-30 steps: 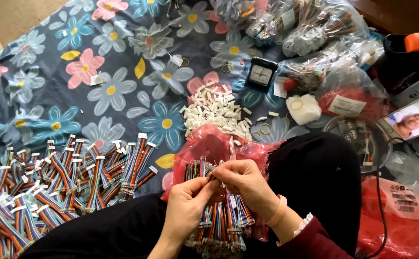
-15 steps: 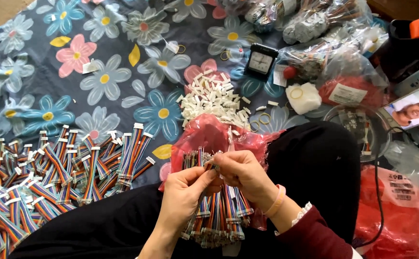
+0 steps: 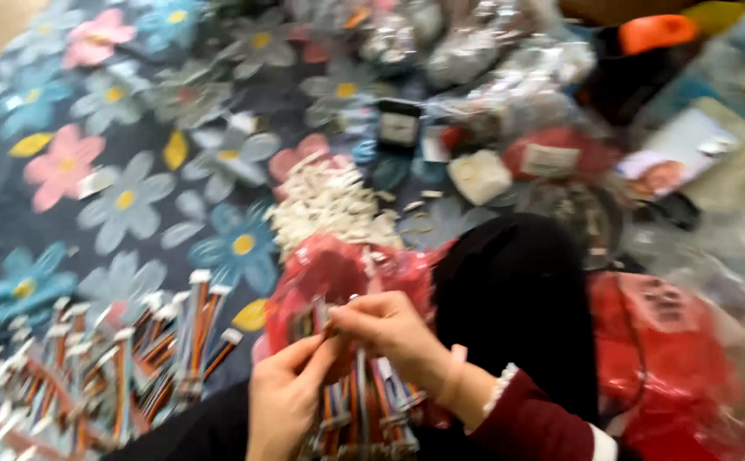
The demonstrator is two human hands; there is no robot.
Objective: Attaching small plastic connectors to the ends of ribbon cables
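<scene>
The frame was badly blurred, so only the broad layout could be read. Both hands met low in the picture, at about six o'clock: the left hand (image 3: 283, 401) came up from the bottom edge with thumb and fingers pinched together, and the right hand (image 3: 389, 333), with a pale band at the wrist and a dark red sleeve behind it, closed its fingertips against the same spot. Between them they gripped what looked like the top end of a cable (image 3: 321, 314) from the bundle of coloured cables (image 3: 364, 410) lying in the lap just below (the pinch itself was too smeared to say more). A red plastic bag (image 3: 330, 269) sat right behind the hands at twelve o'clock, and beyond it a pile of small white connectors (image 3: 330, 205) rested on the flowered cloth (image 3: 125, 171). At nine o'clock from the hands, finished cables with white ends (image 3: 91, 367) lay spread across the cloth. Out at two o'clock sat clear bags of parts (image 3: 475, 51).
</scene>
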